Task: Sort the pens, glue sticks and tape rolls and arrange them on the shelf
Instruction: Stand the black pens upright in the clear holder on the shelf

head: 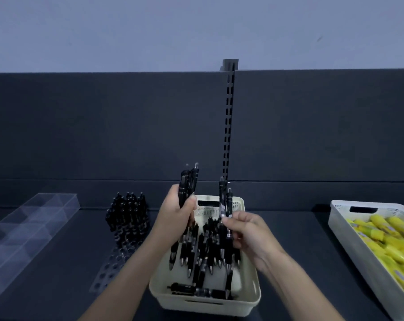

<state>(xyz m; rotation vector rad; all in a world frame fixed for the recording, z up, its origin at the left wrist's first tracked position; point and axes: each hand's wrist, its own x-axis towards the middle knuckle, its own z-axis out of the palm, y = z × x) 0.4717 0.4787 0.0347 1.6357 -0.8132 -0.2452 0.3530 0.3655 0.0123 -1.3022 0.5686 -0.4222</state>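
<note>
Pens (204,249) lie heaped in cream basket (250,295) on dark shelf (300,232); left hand (176,216) grip curled round upright pen bunch (187,184), right hand (247,232) grip pinching two more pens (225,202) above basket.

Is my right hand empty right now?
No, the right hand pinches two black pens upright above the cream basket.

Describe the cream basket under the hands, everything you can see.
The cream basket is rectangular, plastic-looking, with rounded corners, perforated walls and a slot handle in the far wall. It sits on the dark surface, right of the pen rack. Black pens lie inside, tips mostly toward the camera. The left hand and right hand grip upright pens above it.
</note>
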